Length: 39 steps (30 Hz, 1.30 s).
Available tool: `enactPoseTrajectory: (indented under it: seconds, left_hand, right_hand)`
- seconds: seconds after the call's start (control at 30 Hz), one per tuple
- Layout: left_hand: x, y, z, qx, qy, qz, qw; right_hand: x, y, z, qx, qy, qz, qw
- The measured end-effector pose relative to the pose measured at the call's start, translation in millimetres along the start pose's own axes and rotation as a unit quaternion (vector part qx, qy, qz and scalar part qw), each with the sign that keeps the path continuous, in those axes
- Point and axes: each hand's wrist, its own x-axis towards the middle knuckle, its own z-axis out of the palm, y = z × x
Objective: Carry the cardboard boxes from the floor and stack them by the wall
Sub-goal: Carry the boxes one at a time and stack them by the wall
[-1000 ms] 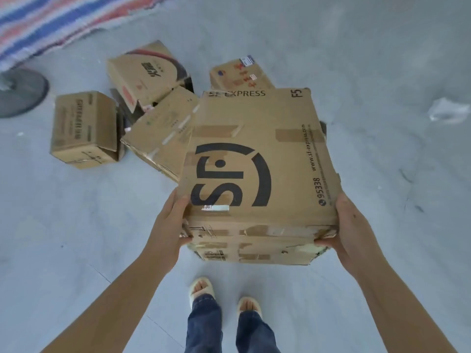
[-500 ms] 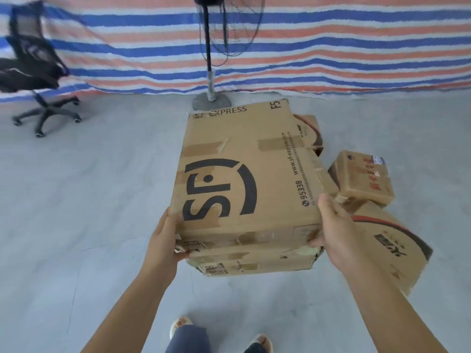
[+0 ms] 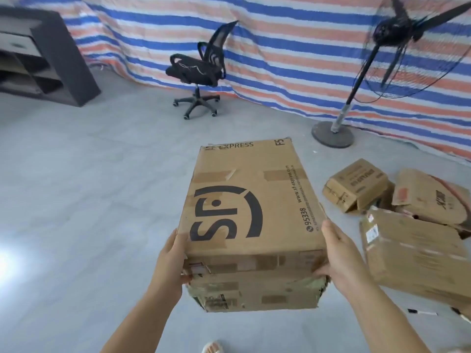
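a: one box is off the floor, the sf express box [image 3: 251, 200], held up at the centre of the frame with its printed face upward. the left hand [image 3: 169, 261] is clamped flat against its left side, thumb hooked on the near edge, and the right hand [image 3: 339, 253] grasps the right near corner, fingers wrapped over the torn edge.

b: how much of the job does that make?

a: not much, by my reading. three cardboard boxes lie on the floor at the right of the frame: a small box [image 3: 356, 186] on its side, a box with a red arc [image 3: 433, 197] tilted behind it, and a long box [image 3: 413, 253] at the lower right, the nearest to the carried one. they look tumbled together, not stacked.

b: anything by the wall yet?

a: no stack shows. the striped tarp wall [image 3: 293, 47] runs across the top of the frame; in front of it stand only an office chair [image 3: 198, 70] at upper centre, a pedestal fan [image 3: 356, 72] at upper right and a dark shelf unit [image 3: 51, 59] at upper left.

b: so what is left?

a: i judge this box has yet to be set down by the tarp, then the three on the floor carried over and piled on it.
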Motion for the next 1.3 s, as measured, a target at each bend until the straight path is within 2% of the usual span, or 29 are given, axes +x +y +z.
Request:
enactPoseTrajectory:
  seconds: [0.17, 0.37, 0.5, 0.77, 1.03, 1.3]
  left_hand:
    - [29.3, 28.1, -45.7, -0.012, 0.018, -0.011, 1.0]
    - [58.0, 50.4, -66.4, -0.04, 0.037, -0.023, 0.998]
    - [86.6, 69.2, -67.6, -0.055, 0.052, -0.024, 0.997]
    - [178.8, 118.6, -42.8, -0.068, 0.09, -0.01, 0.994]
    - [279.0, 180.0, -14.6, -0.117, 0.16, -0.028, 0.98]
    - [363.0, 215.7, -68.6, -0.176, 0.264, -0.048, 0.947]
  right_hand:
    - [20.3, -24.0, 62.4, -0.026, -0.02, -0.001, 0.999]
    - [53.0, -57.6, 109.0, -0.07, -0.048, -0.007, 0.996]
    - [82.6, -79.2, 134.6, -0.078, -0.046, -0.008, 0.996]
    - [187.5, -140.9, 188.4, -0.088, -0.096, -0.016, 0.991]
    - [303.8, -216.5, 251.5, -0.13, -0.153, -0.016, 0.98]
    - [369.8, -258.6, 389.7, -0.178, -0.243, -0.027, 0.953]
